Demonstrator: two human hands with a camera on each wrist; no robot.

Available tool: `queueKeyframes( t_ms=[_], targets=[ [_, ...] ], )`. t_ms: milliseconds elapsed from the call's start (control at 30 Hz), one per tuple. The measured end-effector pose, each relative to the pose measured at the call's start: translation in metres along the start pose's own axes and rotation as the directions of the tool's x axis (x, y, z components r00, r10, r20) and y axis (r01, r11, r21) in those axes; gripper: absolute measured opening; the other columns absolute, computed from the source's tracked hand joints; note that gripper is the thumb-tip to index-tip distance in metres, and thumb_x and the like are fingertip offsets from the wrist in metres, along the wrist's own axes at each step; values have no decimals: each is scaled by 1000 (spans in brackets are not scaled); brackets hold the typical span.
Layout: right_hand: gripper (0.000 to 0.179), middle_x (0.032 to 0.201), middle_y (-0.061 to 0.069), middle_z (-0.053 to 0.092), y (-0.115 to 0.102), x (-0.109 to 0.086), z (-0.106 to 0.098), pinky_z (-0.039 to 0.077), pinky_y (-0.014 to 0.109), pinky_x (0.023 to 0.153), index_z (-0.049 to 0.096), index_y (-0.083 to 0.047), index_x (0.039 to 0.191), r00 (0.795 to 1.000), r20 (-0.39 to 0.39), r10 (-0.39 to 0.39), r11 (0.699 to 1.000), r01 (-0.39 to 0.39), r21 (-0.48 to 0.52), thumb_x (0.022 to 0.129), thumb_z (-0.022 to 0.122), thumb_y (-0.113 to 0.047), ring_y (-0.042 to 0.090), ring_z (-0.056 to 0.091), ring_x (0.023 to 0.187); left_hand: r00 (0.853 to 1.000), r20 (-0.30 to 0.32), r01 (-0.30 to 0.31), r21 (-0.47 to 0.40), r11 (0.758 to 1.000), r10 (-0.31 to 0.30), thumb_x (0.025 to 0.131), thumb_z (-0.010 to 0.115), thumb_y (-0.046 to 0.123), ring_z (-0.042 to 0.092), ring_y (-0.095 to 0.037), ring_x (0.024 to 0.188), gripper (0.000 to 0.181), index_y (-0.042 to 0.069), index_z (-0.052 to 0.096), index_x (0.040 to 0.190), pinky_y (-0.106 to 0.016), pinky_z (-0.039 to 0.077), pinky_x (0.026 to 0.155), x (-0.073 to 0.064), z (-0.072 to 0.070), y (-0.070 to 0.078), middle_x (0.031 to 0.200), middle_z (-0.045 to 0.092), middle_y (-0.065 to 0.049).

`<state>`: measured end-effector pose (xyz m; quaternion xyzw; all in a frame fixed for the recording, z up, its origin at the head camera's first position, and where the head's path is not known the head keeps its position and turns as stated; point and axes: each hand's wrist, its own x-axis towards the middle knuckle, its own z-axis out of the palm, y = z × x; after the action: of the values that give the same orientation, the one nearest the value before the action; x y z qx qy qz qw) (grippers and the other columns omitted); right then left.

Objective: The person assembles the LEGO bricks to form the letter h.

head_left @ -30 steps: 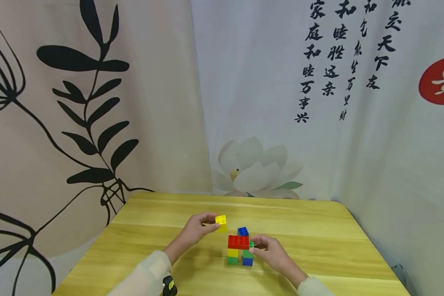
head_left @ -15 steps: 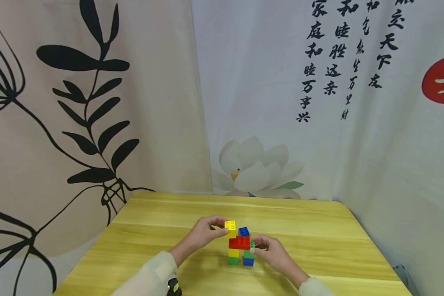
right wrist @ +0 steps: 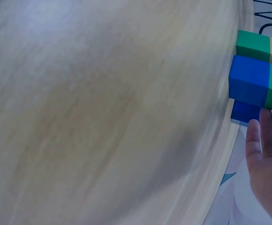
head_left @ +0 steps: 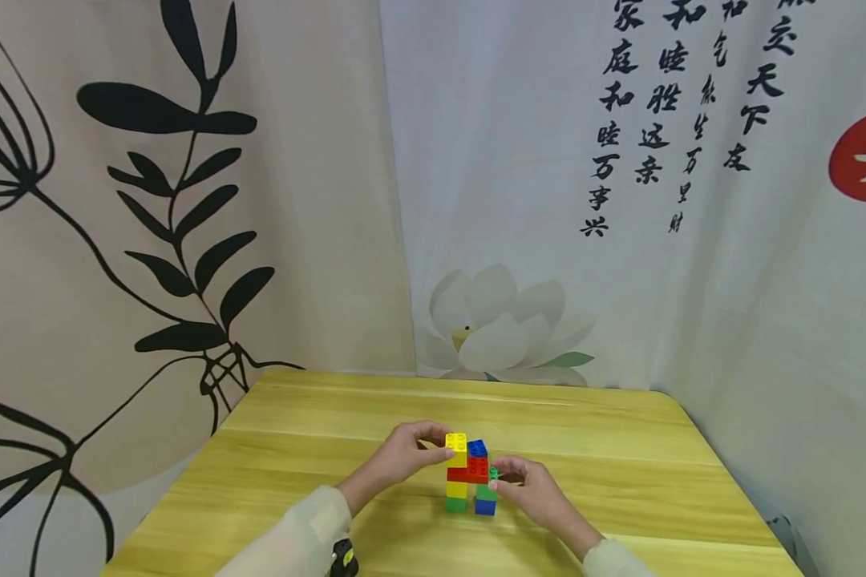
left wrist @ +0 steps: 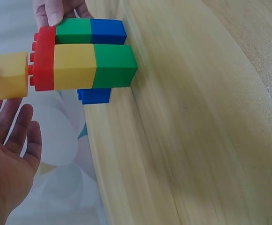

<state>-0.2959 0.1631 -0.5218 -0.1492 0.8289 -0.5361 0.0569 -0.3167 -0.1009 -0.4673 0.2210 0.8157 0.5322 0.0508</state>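
Observation:
My left hand (head_left: 407, 453) pinches a yellow toy brick (head_left: 456, 450) between thumb and fingers, over the left end of a red brick (head_left: 479, 471). In the left wrist view, a thin gap with red studs shows between the yellow brick (left wrist: 9, 76) and the red brick (left wrist: 45, 58). The red brick bridges two columns, yellow over green (left wrist: 114, 65) and green over blue (head_left: 485, 508). My right hand (head_left: 530, 487) grips the structure's right side, thumb and fingers at the green brick (head_left: 492, 475). That hand's fingers (right wrist: 268, 133) show below the bricks in the right wrist view.
Another blue brick (head_left: 477, 448) shows behind the red one. The wooden table (head_left: 621, 457) stands against a printed curtain (head_left: 332, 200) with plant and lotus designs. A dark wristband (head_left: 344, 557) sits at the left sleeve.
My left hand has moved right with the yellow brick, from beside the structure to over the red brick's left end. My right hand has stayed at the structure's right side.

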Motion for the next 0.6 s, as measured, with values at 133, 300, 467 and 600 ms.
queueKeyframes(
  t_ms=[133, 300, 467, 600],
  targets=[
    [43, 109, 5, 69, 3, 2, 1, 55, 36, 79, 65, -2, 120, 1000, 4, -6, 1000, 6, 14, 91, 74, -33, 21, 64, 97, 1000, 15, -8, 6, 1000, 8, 91, 74, 29, 60, -28, 98, 29, 10, 69, 113, -35, 51, 81, 0, 1, -2, 100, 67, 0],
    [44, 109, 5, 69, 3, 3, 1, 55, 37, 81, 65, -3, 120, 1000, 5, -2, 1000, 2, 8, 90, 74, -35, 21, 64, 97, 1000, 16, 0, 11, 1000, 0, 92, 73, 28, 60, -27, 97, 28, 10, 69, 113, -34, 50, 80, -1, 1, -2, 99, 66, 1],
    [44, 109, 6, 69, 1, 2, 1, 55, 37, 81, 65, -2, 120, 1000, -6, -4, 1000, 4, -7, 90, 74, -33, 22, 64, 97, 1000, 12, -3, 40, 999, 2, 92, 73, 27, 59, -22, 94, 27, 10, 69, 114, -33, 50, 79, 0, 2, -3, 98, 66, 1],
    [44, 110, 6, 69, 1, 1, 1, 55, 35, 80, 65, -1, 120, 1000, -9, -7, 1000, 7, -4, 91, 74, -31, 22, 64, 97, 1000, 12, -3, 67, 998, 3, 91, 74, 27, 59, -19, 92, 25, 12, 70, 112, -32, 50, 78, 0, 4, -3, 95, 65, 2]
  ],
)
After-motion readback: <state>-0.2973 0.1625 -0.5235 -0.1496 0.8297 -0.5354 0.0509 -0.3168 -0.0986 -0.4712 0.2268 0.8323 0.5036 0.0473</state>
